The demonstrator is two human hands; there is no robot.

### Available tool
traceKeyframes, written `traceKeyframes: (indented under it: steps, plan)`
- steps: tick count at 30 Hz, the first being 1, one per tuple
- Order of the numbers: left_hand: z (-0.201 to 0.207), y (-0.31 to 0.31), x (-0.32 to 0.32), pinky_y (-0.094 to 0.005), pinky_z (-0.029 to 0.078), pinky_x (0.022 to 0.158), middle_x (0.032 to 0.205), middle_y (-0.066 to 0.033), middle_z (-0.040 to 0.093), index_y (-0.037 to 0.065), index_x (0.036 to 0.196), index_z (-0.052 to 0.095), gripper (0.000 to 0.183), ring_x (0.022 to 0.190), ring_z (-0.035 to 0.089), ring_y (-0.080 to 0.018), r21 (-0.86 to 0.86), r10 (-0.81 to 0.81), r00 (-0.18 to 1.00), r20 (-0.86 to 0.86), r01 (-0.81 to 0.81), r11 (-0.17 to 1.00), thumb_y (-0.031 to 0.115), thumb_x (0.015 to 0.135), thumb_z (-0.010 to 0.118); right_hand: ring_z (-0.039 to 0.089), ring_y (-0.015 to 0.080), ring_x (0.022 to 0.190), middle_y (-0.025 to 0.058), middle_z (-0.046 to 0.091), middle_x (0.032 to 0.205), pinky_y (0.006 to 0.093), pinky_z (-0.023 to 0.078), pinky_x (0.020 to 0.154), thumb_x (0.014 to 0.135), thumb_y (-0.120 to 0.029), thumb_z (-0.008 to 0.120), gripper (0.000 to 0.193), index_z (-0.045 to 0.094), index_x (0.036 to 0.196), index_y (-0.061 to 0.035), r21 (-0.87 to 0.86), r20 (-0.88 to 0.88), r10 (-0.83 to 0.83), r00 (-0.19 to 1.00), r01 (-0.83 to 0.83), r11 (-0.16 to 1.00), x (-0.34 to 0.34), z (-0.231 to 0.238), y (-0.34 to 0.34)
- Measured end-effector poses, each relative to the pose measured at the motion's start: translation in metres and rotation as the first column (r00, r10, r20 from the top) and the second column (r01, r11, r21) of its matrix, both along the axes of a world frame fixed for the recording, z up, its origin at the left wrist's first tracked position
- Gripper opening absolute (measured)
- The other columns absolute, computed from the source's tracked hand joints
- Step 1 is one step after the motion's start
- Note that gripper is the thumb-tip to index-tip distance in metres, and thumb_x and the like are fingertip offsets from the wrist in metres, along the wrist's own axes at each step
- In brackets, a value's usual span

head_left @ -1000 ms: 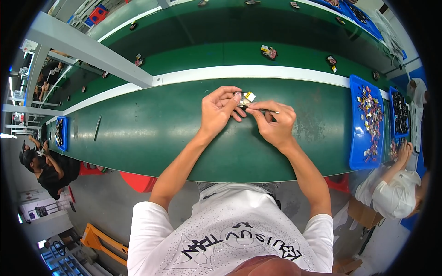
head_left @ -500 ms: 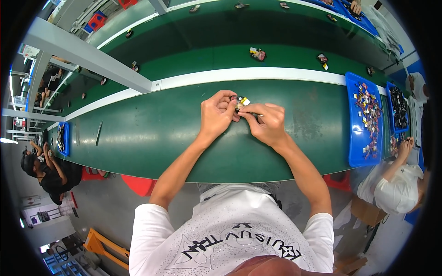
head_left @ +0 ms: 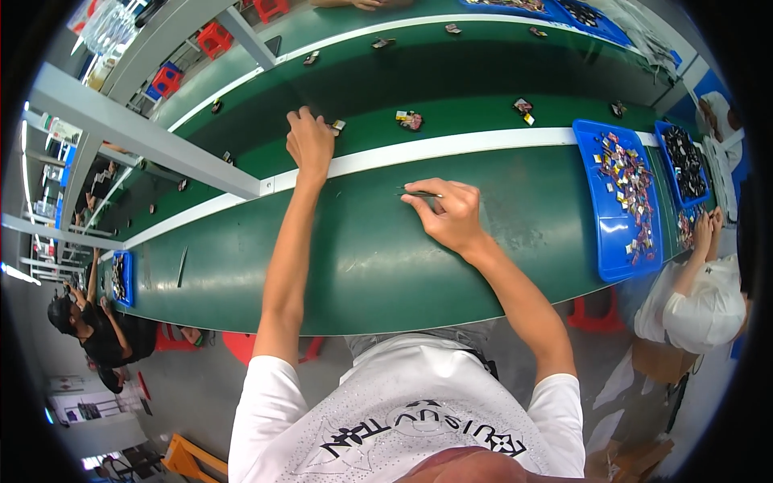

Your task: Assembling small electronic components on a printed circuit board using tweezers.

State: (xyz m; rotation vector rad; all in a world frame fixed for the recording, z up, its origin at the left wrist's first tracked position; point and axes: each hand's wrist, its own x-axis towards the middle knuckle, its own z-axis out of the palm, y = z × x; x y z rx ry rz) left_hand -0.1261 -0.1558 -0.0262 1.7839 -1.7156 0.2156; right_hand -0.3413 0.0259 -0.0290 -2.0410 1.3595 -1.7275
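Note:
Stretched forward and left over the green conveyor belt [head_left: 370, 133], my left hand [head_left: 310, 145] has its fingers loosely bent and apart. Right beside its thumb, a small dark part with a yellow and white label [head_left: 338, 126] lies on the belt, and the hand does not appear to grip it. Above the green worktop [head_left: 362, 233], my right hand [head_left: 451, 213] pinches thin dark tweezers [head_left: 412, 193] between thumb and fingers, points to the left. Another dark part with pink and yellow pieces [head_left: 409, 121] sits on the belt between the hands.
A blue tray [head_left: 608, 249] of small colourful labelled pieces stands on the right, with a blue bin [head_left: 684, 165] of black parts behind it. A thin strip [head_left: 182, 267] lies on the left. A grey post [head_left: 145, 121] slants near my left arm. Co-workers sit at both sides.
My left hand has left the right one, moving forward and left over the belt; the small part it held now lies beside it there. My right hand stays over the worktop with the tweezers.

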Motion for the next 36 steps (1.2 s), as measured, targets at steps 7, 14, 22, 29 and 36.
traceKeyframes:
  steps: [7,14,22,29,36]
  plan:
    - [-0.008,0.017,-0.069,-0.0435,0.056,0.074,0.079,-0.0153,0.074,0.005,0.079,0.075,0.023,0.079,0.073,-0.0342,0.288,-0.371,0.849,-0.376,0.487,0.824,0.027,0.085,0.073,0.06,0.0187,0.05,0.0017,0.075,0.081,0.0293,0.045,0.05,0.077,-0.009,0.083,0.013,0.072,0.084,-0.0088,-0.053,-0.043,0.037,0.998,-0.039,0.998,0.001,0.003,0.001]
    - [0.001,0.008,-0.094,-0.0435,0.055,0.074,0.073,-0.0179,0.072,0.001,0.074,0.072,0.034,0.076,0.073,-0.0334,0.4,-0.186,0.949,-0.256,0.279,0.873,0.032,0.087,0.074,0.061,0.0203,0.05,0.0027,0.075,0.081,0.0309,0.046,0.051,0.077,-0.01,0.083,0.013,0.071,0.084,-0.0084,-0.01,-0.058,0.008,0.998,-0.009,1.0,0.0,0.002,0.001]
    - [-0.017,0.001,-0.09,-0.0414,0.055,0.07,0.078,-0.0157,0.073,0.0,0.085,0.067,0.026,0.075,0.073,-0.0301,0.225,-0.248,0.844,-0.475,0.389,0.893,0.022,0.083,0.08,0.061,0.0203,0.05,0.0032,0.075,0.08,0.0307,0.046,0.051,0.077,-0.01,0.083,0.013,0.072,0.085,-0.0084,-0.024,-0.088,0.03,0.996,-0.033,0.999,0.004,0.002,0.002]
    - [0.005,0.033,-0.066,-0.0317,0.052,0.059,0.073,-0.013,0.073,-0.003,0.088,0.067,0.012,0.06,0.069,-0.0197,0.251,-0.226,0.705,-0.673,0.505,0.826,0.009,0.088,0.072,0.052,0.0149,0.044,0.0029,0.076,0.084,0.0286,0.041,0.046,0.077,-0.009,0.083,0.013,0.073,0.085,-0.0069,0.085,-0.01,0.03,1.0,-0.029,0.996,0.002,0.001,0.003]
    - [0.013,0.127,-0.035,-0.0265,0.045,0.045,0.077,-0.01,0.069,-0.007,0.106,0.066,0.015,0.052,0.061,-0.0109,0.185,-0.397,0.639,-0.659,0.649,0.738,0.004,0.097,0.061,0.035,0.0021,0.045,0.001,0.071,0.077,0.0225,0.027,0.044,0.08,-0.003,0.083,0.015,0.072,0.089,0.0014,0.262,0.386,0.034,0.922,-0.145,0.954,0.002,-0.007,-0.001]
